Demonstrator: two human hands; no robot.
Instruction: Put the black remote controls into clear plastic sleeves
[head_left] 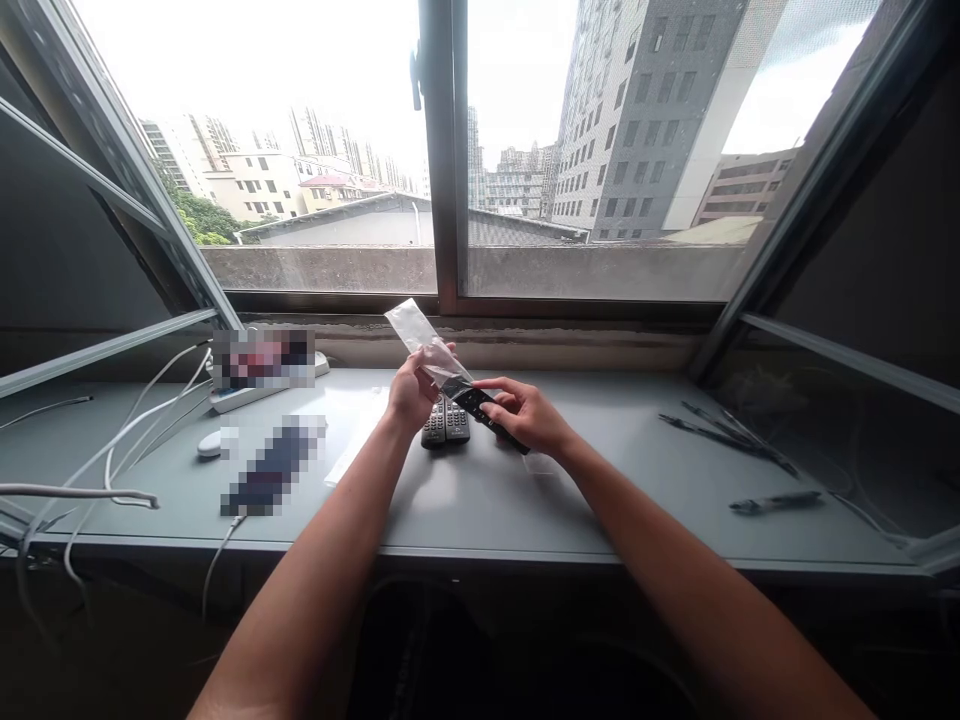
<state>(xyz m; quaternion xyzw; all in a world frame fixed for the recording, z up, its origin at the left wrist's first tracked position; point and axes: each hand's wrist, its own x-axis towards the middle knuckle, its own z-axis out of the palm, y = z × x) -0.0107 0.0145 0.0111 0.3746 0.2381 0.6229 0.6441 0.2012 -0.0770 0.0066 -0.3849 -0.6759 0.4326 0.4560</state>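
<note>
My left hand pinches a clear plastic bag, whose free end sticks up toward the window. The upper end of a black remote control sits at or inside the bag's mouth; exactly how far in I cannot tell. Fingers of my right hand are closed around the remote's lower part, which slants down to the right. Beneath my hands, two black remotes lie side by side on the grey table. Another piece of clear plastic shows below my right hand.
White cables and a power strip occupy the left side, with a white mouse-like object and a blurred-out item close by. Several dark pens or thin tools lie at the right. A window frame stands behind the table.
</note>
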